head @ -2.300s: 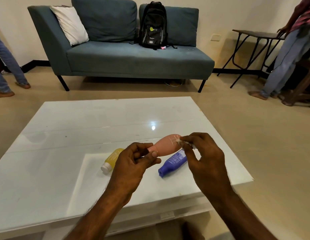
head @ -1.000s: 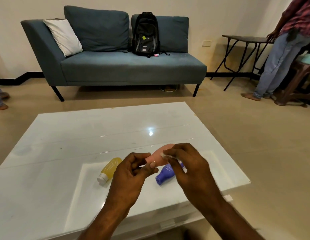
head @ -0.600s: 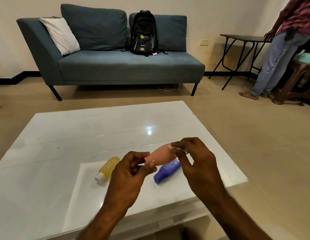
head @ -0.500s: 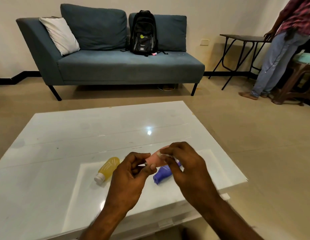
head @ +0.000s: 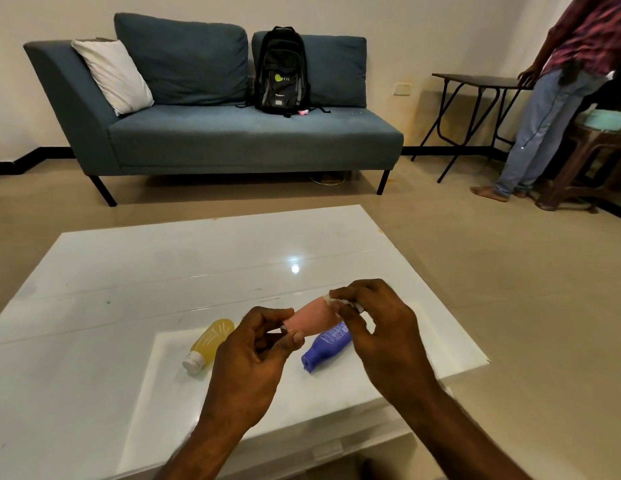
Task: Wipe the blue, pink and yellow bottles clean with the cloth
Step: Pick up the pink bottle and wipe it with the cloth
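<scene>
My left hand [head: 253, 355] grips the cap end of the pink bottle [head: 311, 317] and holds it level above the white table [head: 129, 271]. My right hand [head: 375, 323] pinches a small white cloth [head: 331, 299] against the bottle's far end. Most of the cloth is hidden in the fingers. The blue bottle [head: 328, 346] lies on the table just under the pink one, cap toward me. The yellow bottle [head: 208, 344] with a white cap lies to the left of my left hand.
A blue sofa [head: 233, 133] with a black backpack [head: 281, 71] and a white pillow [head: 113, 76] stands beyond the table. A person [head: 558, 81] stands at the far right beside a dark folding table [head: 475, 81] and a wooden stool [head: 589, 161].
My right hand has slid the cloth back and forth along the pink bottle and is now at its far end. My left hand has kept its grip. The other bottles have not moved.
</scene>
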